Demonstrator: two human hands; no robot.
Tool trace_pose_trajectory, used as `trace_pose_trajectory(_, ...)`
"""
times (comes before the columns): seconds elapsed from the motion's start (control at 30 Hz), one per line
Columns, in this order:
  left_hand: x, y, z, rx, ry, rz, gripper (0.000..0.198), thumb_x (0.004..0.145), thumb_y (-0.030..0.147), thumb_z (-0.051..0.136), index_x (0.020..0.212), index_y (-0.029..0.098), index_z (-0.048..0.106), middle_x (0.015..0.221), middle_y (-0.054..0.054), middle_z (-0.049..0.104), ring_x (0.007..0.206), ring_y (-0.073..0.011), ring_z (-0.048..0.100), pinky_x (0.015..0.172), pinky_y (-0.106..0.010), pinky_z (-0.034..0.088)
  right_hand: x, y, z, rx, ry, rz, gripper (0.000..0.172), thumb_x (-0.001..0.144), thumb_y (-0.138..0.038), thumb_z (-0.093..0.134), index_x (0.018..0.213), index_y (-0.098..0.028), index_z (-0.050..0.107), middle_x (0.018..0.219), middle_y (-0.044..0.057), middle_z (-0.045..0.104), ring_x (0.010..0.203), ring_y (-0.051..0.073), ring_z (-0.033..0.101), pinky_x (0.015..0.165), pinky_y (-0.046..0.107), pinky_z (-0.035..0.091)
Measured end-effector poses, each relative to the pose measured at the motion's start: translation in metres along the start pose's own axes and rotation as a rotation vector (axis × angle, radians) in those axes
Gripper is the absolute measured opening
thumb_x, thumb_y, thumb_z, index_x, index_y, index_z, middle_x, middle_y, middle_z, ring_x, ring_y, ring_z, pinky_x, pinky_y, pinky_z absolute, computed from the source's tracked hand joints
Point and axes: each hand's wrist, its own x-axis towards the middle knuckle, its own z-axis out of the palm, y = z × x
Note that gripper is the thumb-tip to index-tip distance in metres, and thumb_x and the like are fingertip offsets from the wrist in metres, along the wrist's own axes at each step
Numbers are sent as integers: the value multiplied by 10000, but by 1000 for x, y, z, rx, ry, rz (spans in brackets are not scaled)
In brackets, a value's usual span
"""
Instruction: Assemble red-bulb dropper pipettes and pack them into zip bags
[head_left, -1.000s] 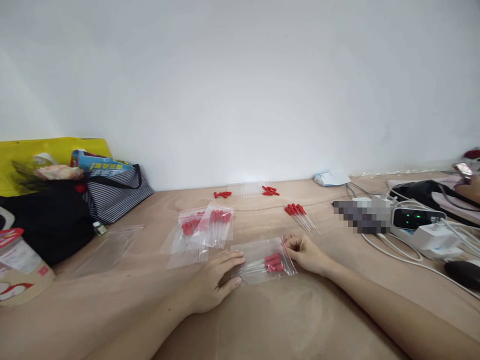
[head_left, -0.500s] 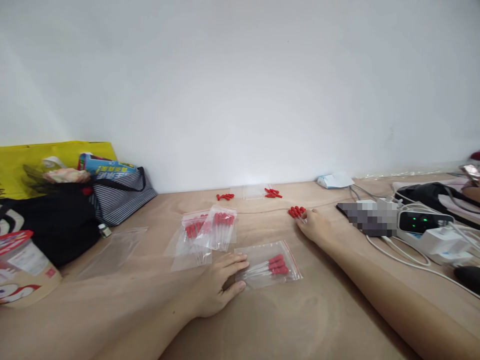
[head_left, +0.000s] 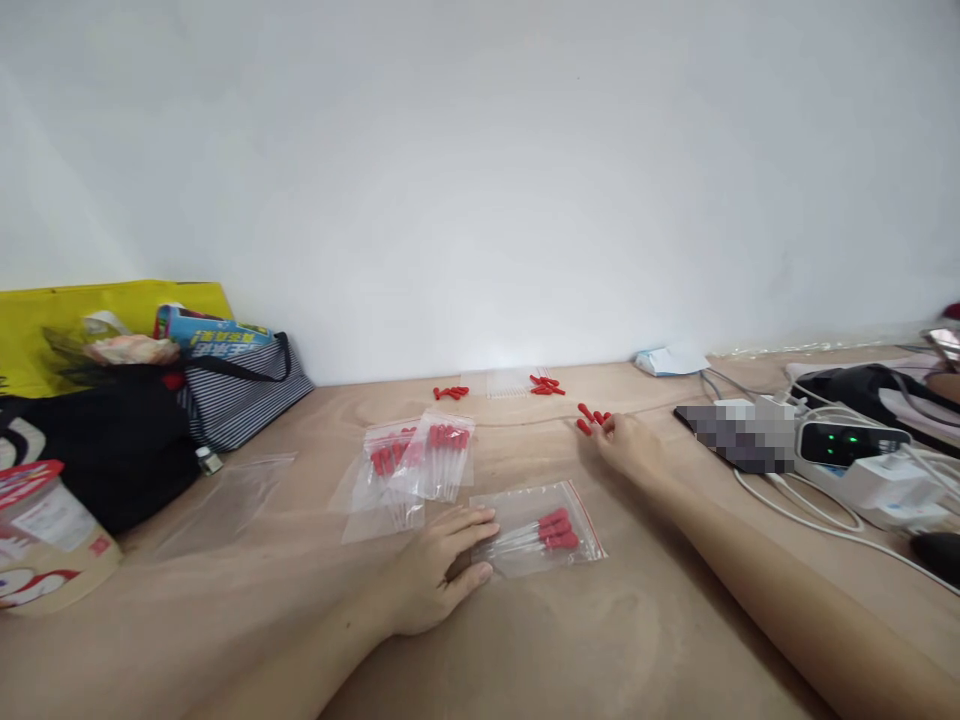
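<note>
My left hand [head_left: 450,560] lies on the table with fingers apart, its fingertips on the left edge of a clear zip bag [head_left: 585,495]. Inside that bag are several droppers with red bulbs [head_left: 559,530]. My right hand [head_left: 626,445] is closed on droppers with red bulbs [head_left: 585,412], further back on the right; their clear stems are mostly hidden. Two overlapping bags of red-bulbed droppers [head_left: 450,460] lie behind my left hand. Near the wall are two groups of loose red bulbs [head_left: 452,393], with thin clear tubes [head_left: 510,384] between them.
At the left stand a striped bag [head_left: 247,385], a black bag [head_left: 112,450], a tub [head_left: 52,550] and a tiny bottle [head_left: 209,461]. An unfilled clear bag [head_left: 225,505] lies nearby. To the right are chargers with cables [head_left: 885,485], and a white-blue packet [head_left: 671,361] rests by the wall.
The red bulbs at my right hand have spread apart and point in different directions, and its fingers have shifted slightly. My left hand has stayed in place.
</note>
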Motion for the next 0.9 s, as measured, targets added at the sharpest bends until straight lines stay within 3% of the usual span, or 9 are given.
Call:
trace_pose_trajectory(0.13,0,-1,0,16,-1,6,376,827,340,450,1194,259,475,1279,-28,449,1176,-216,390,990,-422,311,-17,2,-3,471,23,-125,306,739,-462,460,682,-168,521,671,57,590,607,170,547,538,272,393)
trace_pose_trajectory(0.23,1,-1,0,28,-10,9,377,832,342,441,1200,264,467,1285,-26,442,1183,-215,382,990,-426,310,-36,7,-1,863,-62,-84,306,693,-453,528,813,-177,468,567,-22,529,483,130,510,446,243,384)
trace_pose_trajectory(0.3,1,-1,0,37,-21,7,378,834,338,437,1203,257,463,1287,-30,439,1187,-215,377,993,-426,305,-49,8,0,1020,-87,-22,400,651,-390,594,945,-196,404,550,-57,518,459,125,518,433,241,403)
trace_pose_trajectory(0.43,2,0,0,43,-23,10,375,834,329,437,1198,245,469,1284,-40,442,1186,-215,381,999,-416,300,-63,4,-2,1145,-99,128,568,628,-308,622,1077,-229,282,576,-59,560,482,154,568,461,283,460)
trace_pose_trajectory(0.67,1,0,1,50,-28,0,378,838,338,431,1200,238,466,1289,-43,436,1189,-216,377,999,-413,302,-67,-6,-2,1290,-210,343,350,748,-386,486,1004,-260,283,527,-33,565,443,191,576,423,332,475)
trace_pose_trajectory(0.9,1,-2,1,39,-21,3,378,839,346,430,1204,252,460,1292,-37,431,1191,-217,373,995,-415,303,-66,-2,-5,1276,-75,285,523,663,-272,611,1067,-242,280,549,-50,575,422,183,575,368,297,480)
